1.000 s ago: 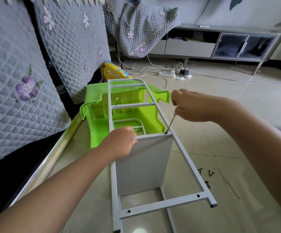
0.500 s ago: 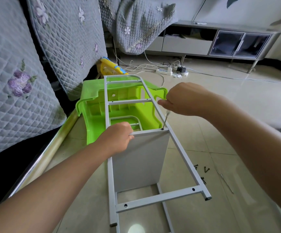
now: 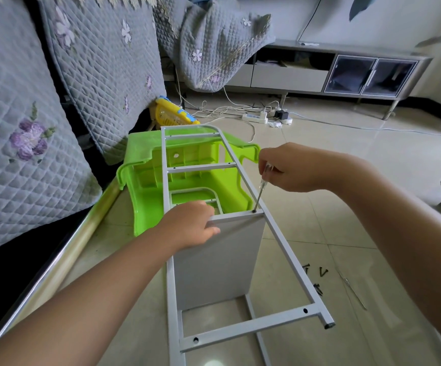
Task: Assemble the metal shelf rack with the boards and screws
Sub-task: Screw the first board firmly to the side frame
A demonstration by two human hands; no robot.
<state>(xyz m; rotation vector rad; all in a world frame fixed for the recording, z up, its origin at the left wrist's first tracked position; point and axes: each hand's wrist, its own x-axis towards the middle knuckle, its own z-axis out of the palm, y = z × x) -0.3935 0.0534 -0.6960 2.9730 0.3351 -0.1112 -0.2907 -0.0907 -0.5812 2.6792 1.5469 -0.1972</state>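
The grey metal rack (image 3: 288,262) lies on its side on the tiled floor (image 3: 372,186), its ladder-like side frame facing up. Nearest, a crossbar (image 3: 248,326) with two open screw holes joins the two long rails, one rail ending in a black foot cap (image 3: 328,325). A grey board (image 3: 219,262) stands on edge inside the frame, its top edge level with the upper rails.

The left hand (image 3: 190,225) grips the board's top edge near the left rail, fingers curled over it and thumb on the near face. The right hand (image 3: 290,167) pinches the handle of a thin screwdriver (image 3: 260,192) between fingertips (the handle is mostly hidden by them); the shaft slants down and its tip sits in a screw (image 3: 254,211) at the board's right corner, just beside the right rail.

To the right of the rack, a few dark screws (image 3: 317,276) lie loose on the floor, with a thin metal rod (image 3: 352,291) just beyond them.

The rack's far end rests over a green plastic stool (image 3: 145,196) tipped on its side, its ribbed underside facing the viewer. Beyond it a yellow basket (image 3: 166,114) sits against a sofa (image 3: 42,107) draped in grey quilted covers with purple flowers. Farther back, a white power strip (image 3: 255,118) and tangled cables lie before a low grey cabinet (image 3: 346,72).
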